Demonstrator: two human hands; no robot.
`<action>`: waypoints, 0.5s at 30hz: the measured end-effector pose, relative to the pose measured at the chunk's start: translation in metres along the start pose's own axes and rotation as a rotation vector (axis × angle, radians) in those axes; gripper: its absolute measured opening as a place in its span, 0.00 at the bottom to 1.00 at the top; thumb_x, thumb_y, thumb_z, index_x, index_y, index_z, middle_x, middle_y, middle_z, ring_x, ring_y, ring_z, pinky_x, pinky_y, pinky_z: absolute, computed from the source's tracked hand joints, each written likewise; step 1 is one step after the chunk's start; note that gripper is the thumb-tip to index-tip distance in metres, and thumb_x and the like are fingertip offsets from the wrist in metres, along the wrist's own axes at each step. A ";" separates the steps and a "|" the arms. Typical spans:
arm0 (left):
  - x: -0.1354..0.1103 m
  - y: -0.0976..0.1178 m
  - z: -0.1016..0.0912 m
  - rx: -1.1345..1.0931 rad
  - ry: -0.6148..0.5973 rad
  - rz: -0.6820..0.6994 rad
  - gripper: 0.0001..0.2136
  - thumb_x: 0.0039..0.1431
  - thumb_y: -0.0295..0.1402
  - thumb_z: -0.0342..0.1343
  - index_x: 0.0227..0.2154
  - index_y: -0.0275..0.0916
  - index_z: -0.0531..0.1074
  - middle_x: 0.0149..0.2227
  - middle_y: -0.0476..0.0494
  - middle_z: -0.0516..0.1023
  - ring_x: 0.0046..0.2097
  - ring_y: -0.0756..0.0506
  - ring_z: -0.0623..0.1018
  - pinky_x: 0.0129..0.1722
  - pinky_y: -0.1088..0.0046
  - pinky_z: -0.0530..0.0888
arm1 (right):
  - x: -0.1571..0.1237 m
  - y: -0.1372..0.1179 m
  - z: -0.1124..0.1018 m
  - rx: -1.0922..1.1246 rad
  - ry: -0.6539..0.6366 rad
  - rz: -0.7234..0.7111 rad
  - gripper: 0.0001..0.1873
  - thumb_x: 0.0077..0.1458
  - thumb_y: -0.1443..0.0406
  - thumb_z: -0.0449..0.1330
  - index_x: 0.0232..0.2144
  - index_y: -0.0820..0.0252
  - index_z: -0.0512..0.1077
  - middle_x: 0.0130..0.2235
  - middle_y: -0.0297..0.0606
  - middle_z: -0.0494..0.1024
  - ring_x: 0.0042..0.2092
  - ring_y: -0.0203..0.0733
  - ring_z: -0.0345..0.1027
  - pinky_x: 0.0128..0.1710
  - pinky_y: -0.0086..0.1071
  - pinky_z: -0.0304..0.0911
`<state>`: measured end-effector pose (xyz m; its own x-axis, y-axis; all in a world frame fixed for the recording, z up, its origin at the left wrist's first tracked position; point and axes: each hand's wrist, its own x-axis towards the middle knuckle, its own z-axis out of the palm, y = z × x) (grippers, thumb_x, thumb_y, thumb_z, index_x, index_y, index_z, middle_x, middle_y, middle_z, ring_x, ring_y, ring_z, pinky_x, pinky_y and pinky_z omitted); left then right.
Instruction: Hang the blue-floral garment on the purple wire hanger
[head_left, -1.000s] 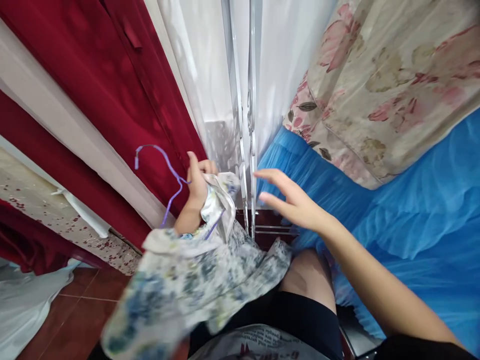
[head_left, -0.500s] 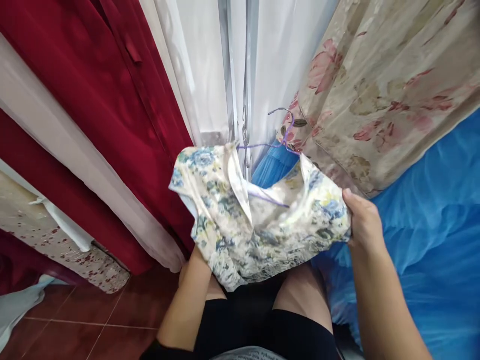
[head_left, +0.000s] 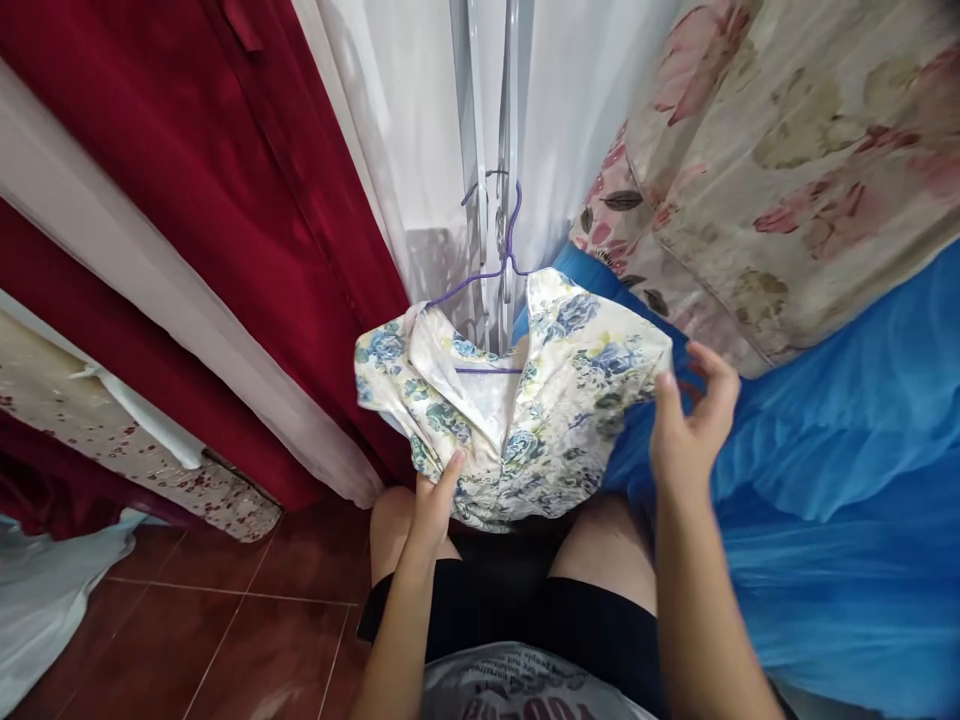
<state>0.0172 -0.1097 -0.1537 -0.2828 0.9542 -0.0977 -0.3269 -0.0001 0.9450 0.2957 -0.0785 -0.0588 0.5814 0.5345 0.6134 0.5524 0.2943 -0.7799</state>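
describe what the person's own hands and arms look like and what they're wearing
The left hand and right hand are bare, without gloves; no watch or bracelet shows on either wrist. The forearms are uncovered too. Below them show a grey top with dark printed lettering and black shorts.

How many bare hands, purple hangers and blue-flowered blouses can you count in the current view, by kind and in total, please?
Left hand and right hand: 2
Purple hanger: 1
Blue-flowered blouse: 1
Total: 4
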 end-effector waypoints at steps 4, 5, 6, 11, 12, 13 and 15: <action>-0.001 0.001 0.010 0.045 -0.078 -0.010 0.28 0.54 0.39 0.69 0.59 0.45 0.72 0.60 0.42 0.75 0.65 0.38 0.71 0.67 0.60 0.66 | -0.080 -0.007 0.010 0.194 -0.417 0.186 0.13 0.66 0.55 0.56 0.41 0.58 0.72 0.41 0.42 0.77 0.45 0.47 0.72 0.48 0.40 0.65; -0.002 0.002 0.013 0.054 -0.110 -0.003 0.28 0.54 0.39 0.69 0.58 0.44 0.72 0.59 0.42 0.76 0.63 0.37 0.72 0.66 0.60 0.68 | -0.093 -0.010 0.015 0.254 -0.720 0.243 0.14 0.68 0.55 0.54 0.38 0.57 0.73 0.38 0.40 0.78 0.41 0.46 0.72 0.44 0.37 0.65; -0.004 0.003 0.015 0.061 -0.139 0.008 0.28 0.54 0.39 0.69 0.58 0.43 0.72 0.58 0.41 0.77 0.62 0.37 0.74 0.65 0.59 0.69 | -0.102 -0.014 0.021 0.299 -0.962 0.290 0.17 0.68 0.54 0.52 0.34 0.57 0.72 0.34 0.38 0.78 0.37 0.44 0.71 0.41 0.35 0.64; -0.012 0.010 0.011 0.139 -0.151 0.062 0.27 0.55 0.39 0.68 0.58 0.41 0.71 0.56 0.40 0.78 0.60 0.37 0.75 0.64 0.58 0.69 | -0.110 -0.029 0.043 0.388 -1.110 0.360 0.19 0.69 0.56 0.52 0.27 0.58 0.70 0.26 0.33 0.72 0.31 0.39 0.66 0.36 0.32 0.59; -0.013 0.012 0.007 0.177 -0.139 0.076 0.27 0.56 0.39 0.67 0.58 0.42 0.71 0.56 0.39 0.77 0.60 0.37 0.75 0.64 0.58 0.69 | -0.110 -0.029 0.045 0.420 -1.100 0.377 0.19 0.68 0.57 0.52 0.27 0.58 0.70 0.25 0.32 0.71 0.31 0.39 0.65 0.36 0.32 0.59; -0.015 0.012 0.004 0.220 -0.101 0.110 0.27 0.56 0.39 0.67 0.58 0.42 0.70 0.56 0.39 0.77 0.60 0.37 0.75 0.63 0.59 0.69 | -0.112 -0.028 0.045 0.451 -1.092 0.405 0.18 0.67 0.59 0.52 0.26 0.58 0.71 0.24 0.32 0.71 0.30 0.39 0.64 0.35 0.32 0.58; -0.018 0.010 -0.003 0.321 0.076 0.289 0.30 0.56 0.38 0.67 0.60 0.42 0.65 0.59 0.36 0.73 0.60 0.37 0.74 0.61 0.59 0.70 | -0.117 -0.026 0.043 0.498 -1.047 0.491 0.18 0.64 0.62 0.52 0.23 0.59 0.70 0.21 0.32 0.69 0.27 0.37 0.61 0.31 0.31 0.57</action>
<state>0.0168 -0.1273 -0.1437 -0.3907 0.9039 0.1741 0.0685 -0.1601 0.9847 0.1877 -0.1143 -0.1153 -0.2158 0.9759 0.0314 -0.0045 0.0312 -0.9995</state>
